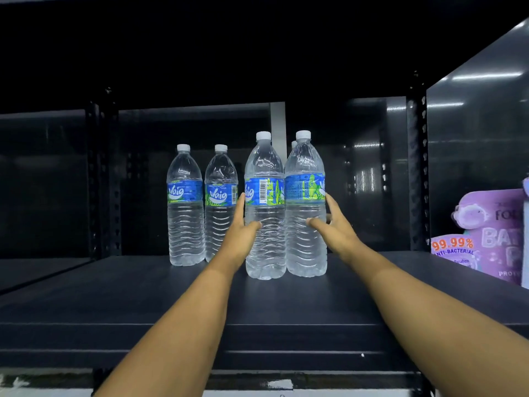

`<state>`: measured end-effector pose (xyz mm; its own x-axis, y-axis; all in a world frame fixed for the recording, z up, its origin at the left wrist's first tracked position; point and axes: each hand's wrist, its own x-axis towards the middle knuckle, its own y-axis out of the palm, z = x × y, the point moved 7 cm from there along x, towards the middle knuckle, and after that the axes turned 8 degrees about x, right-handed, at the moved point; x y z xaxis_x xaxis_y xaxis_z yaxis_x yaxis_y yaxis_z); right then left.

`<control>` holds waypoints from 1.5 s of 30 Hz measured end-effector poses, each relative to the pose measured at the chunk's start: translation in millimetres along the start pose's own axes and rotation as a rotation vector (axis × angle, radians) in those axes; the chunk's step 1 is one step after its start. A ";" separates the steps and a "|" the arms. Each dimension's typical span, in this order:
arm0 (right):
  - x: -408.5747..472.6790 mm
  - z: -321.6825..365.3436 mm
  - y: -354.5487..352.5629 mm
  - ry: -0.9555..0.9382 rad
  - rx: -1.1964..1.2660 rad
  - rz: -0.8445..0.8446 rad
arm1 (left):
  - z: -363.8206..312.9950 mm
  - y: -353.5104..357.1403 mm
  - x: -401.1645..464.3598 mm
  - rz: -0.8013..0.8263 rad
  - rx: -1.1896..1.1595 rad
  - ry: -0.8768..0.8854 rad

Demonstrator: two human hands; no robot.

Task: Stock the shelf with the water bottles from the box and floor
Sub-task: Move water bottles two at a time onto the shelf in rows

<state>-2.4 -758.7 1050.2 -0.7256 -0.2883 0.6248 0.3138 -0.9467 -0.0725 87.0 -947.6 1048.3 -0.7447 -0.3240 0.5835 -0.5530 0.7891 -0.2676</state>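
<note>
Two full Waio water bottles, upright on shelf, right of two stocked bottles. Left hand, right hand: fingers apparently wrapped mid-body. Heavy; thin ribbed walls yield; grip below label.

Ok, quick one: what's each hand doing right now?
Left hand: holding the left front bottle, thumb and fingers around its side.
Right hand: holding the right front bottle the same way.
</note>
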 end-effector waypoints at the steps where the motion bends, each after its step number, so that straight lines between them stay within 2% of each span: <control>1: -0.1 -0.4 -0.7 -0.006 0.000 -0.004 | -0.1 -0.2 0.2 -0.001 0.005 0.007; 9: -2.7 4.0 0.7 -0.127 -0.209 -0.148 | 3.5 -9.7 -2.9 -0.118 0.223 0.053; 19: -6.5 2.8 4.0 -0.051 -0.048 -0.023 | 7.3 -5.3 -3.5 -0.025 0.042 -0.026; 23: -7.6 4.2 4.2 -0.082 -0.136 -0.031 | 11.3 -6.6 -2.6 -0.016 0.058 -0.030; 28: -11.2 10.2 4.9 -0.139 -0.303 -0.119 | 6.1 -8.8 -5.1 -0.077 0.185 0.077; 45: -12.8 9.5 4.3 -0.089 -0.077 -0.015 | 5.6 -7.2 -5.2 -0.034 0.119 0.066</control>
<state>14.1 -757.8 1049.2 -0.6715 -0.2629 0.6927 0.2526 -0.9602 -0.1196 92.8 -954.5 1043.0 -0.7006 -0.3119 0.6417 -0.6212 0.7091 -0.3335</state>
